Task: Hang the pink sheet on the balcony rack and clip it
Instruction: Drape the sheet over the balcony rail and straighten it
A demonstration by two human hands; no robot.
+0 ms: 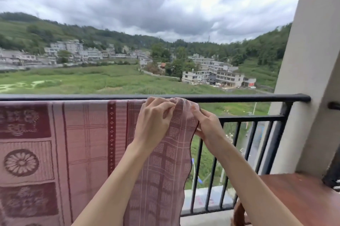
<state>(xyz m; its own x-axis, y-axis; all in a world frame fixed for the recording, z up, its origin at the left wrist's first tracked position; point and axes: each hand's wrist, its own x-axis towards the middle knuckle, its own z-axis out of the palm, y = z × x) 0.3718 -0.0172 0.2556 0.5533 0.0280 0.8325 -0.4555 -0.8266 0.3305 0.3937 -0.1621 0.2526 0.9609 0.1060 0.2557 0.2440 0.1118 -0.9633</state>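
Open gaps between railing bars (214,168), right of sheet (88,143)

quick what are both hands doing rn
Left hand: pinching the pink patterned woven sheet at the black metal railing.
Right hand: gripping the sheet's edge.

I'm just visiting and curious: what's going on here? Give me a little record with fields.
place: balcony, black railing, cloudy sky
cloth: pink sheet draped over the top rail, hanging on the near side
left hand: fingers pinch the sheet's bunched top edge at the rail
right hand: grips the sheet's right edge, just below the rail
clips: none visible
nearby: wooden table at lower right
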